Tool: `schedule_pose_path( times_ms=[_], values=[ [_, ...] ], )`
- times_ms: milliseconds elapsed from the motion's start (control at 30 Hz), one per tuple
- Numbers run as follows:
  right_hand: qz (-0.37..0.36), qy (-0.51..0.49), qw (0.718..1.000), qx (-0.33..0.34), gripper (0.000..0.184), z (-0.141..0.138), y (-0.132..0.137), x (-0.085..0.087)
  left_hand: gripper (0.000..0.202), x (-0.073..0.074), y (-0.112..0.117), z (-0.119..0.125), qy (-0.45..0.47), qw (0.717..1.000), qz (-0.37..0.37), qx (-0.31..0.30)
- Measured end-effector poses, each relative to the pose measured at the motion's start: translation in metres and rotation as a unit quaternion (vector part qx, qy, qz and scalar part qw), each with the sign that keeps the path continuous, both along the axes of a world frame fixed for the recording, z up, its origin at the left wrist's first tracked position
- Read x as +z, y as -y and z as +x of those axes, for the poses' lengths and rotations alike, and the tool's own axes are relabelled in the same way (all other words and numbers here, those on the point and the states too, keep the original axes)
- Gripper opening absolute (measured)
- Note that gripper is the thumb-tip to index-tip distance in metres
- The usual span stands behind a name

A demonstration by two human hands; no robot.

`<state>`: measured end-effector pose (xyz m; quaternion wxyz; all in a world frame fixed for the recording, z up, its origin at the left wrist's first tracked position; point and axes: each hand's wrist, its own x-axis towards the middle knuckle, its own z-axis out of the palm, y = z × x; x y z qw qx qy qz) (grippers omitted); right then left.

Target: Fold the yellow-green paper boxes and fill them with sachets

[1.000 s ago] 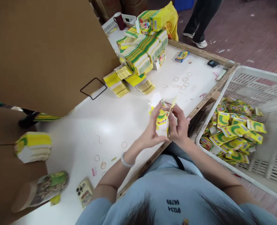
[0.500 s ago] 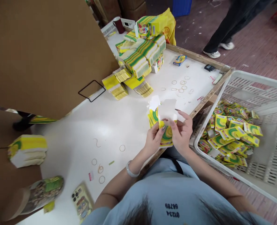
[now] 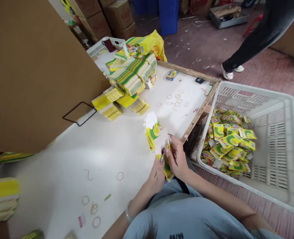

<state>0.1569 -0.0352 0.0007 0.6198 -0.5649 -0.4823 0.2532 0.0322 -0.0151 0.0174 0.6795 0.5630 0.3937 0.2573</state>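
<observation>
Close to my body, over the table's near edge, I hold a small yellow-and-green cardboard carton (image 3: 168, 171) between both hands. Its pale inner flap (image 3: 161, 142) stands up toward the far side. My left hand (image 3: 157, 174) pinches the carton's left side, with the thumb near the opening. On the other side, my right hand (image 3: 177, 156) is closed around the right edge, its thumb and fingers at the flap. Just beyond lies a small stack of flat printed cartons (image 3: 151, 135), partly covered by the flap.
Bundled yellow-green cartons (image 3: 130, 76) are piled at the table's back. To the right, a white plastic crate (image 3: 283, 132) holds many small cartons (image 3: 230, 137). Rubber bands (image 3: 119, 176) lie scattered on the white table (image 3: 69, 159). A large cardboard sheet (image 3: 42, 66) stands left. A person's legs (image 3: 258, 39) are beyond.
The camera view has swung, shifting the table and crate leftward. Both hands have drawn the carton nearer my body and tilted it, uncovering more of the stack. The person beyond has stepped.
</observation>
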Motion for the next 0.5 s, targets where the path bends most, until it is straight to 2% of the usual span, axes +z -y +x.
schedule_pose_path(
  times_ms=[133, 233, 367, 500],
  values=[
    [0.005, -0.016, 1.0, -0.023, 0.048, 0.008, -0.001, 0.0, 0.058, 0.018, -0.01, 0.001, -0.009, 0.998, 0.033, -0.051],
    [-0.003, -0.037, 0.998, -0.053, 0.045, 0.01, 0.001, 0.001, 0.052, 0.026, -0.012, 0.008, -0.02, 0.996, 0.082, -0.025],
    [-0.021, -0.078, 0.993, -0.084, 0.042, 0.008, 0.002, 0.004, 0.053, 0.023, -0.014, 0.017, -0.028, 0.996, 0.078, 0.03],
    [-0.02, -0.136, 0.989, -0.046, 0.043, 0.008, 0.001, 0.003, 0.062, 0.02, -0.019, 0.016, -0.01, 0.999, 0.032, 0.042]
  ],
)
